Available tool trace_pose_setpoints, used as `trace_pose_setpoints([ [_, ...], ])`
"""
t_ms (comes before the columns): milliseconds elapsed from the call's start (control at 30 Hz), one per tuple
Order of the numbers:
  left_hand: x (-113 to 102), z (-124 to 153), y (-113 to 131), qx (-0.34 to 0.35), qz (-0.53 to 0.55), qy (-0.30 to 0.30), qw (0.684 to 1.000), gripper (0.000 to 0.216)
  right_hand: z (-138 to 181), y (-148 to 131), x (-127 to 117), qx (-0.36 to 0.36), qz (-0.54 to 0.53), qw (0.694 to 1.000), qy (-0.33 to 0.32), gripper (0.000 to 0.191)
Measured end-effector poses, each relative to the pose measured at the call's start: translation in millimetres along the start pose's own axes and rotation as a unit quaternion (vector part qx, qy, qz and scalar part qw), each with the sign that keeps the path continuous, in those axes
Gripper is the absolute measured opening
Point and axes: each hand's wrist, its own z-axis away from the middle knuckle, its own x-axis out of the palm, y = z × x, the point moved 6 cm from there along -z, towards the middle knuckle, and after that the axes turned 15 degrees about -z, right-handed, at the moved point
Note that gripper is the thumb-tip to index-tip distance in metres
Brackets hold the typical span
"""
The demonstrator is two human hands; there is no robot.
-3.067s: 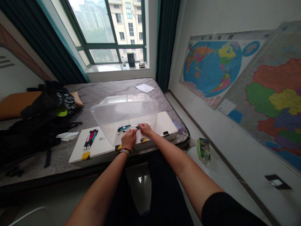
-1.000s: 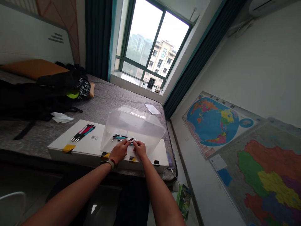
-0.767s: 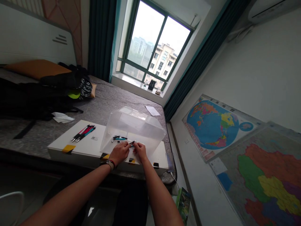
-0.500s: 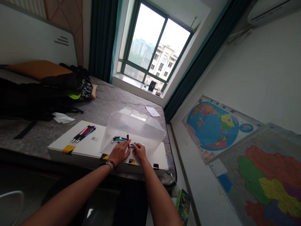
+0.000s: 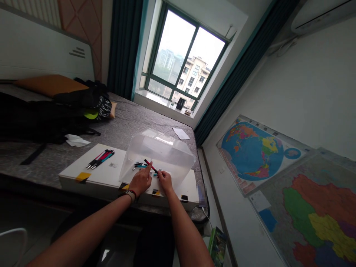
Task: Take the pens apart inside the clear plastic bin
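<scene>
A red pen with a dark end [image 5: 151,167] slants between my two hands, inside the open front of a translucent plastic box [image 5: 164,150]. My left hand [image 5: 141,180] is closed with its fingers on the upper part of the pen. Fingertips of my right hand [image 5: 165,181] pinch its lower end, partly hiding it. Small black and teal pen parts [image 5: 139,165] lie in the box just beyond my left hand. To the left, several pens in red, black and teal [image 5: 100,159] lie side by side on a white board-like box [image 5: 75,163].
The white box rests on a bed with a grey cover [image 5: 133,115]. A crumpled tissue [image 5: 76,140] and a white paper [image 5: 181,133] lie on the bed. Dark bags [image 5: 80,100] are at the left. A wall with maps [image 5: 258,152] stands on the right.
The red pen has tipped from nearly upright to a slant, its lower end now at my right fingertips. The view has shifted slightly.
</scene>
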Motion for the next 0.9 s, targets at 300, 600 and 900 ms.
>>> trace_pose_setpoints([
  [300, 6.5, 3.7, 8.4, 0.083, 0.01, -0.038, 0.996, 0.046, -1.7, 13.6, -0.4, 0.057, -0.081, 0.995, 0.002, 0.053],
  [600, 13.9, 4.1, 5.1, 0.031, -0.02, -0.097, 0.995, 0.045, 1.1, 2.0, 5.3, 0.081, -0.129, 0.987, -0.057, 0.058],
  [900, 11.1, 3.5, 5.3, 0.03, -0.065, -0.143, 0.987, 0.045, 0.6, 4.8, 4.3, 0.078, -0.125, 0.988, -0.045, 0.059],
])
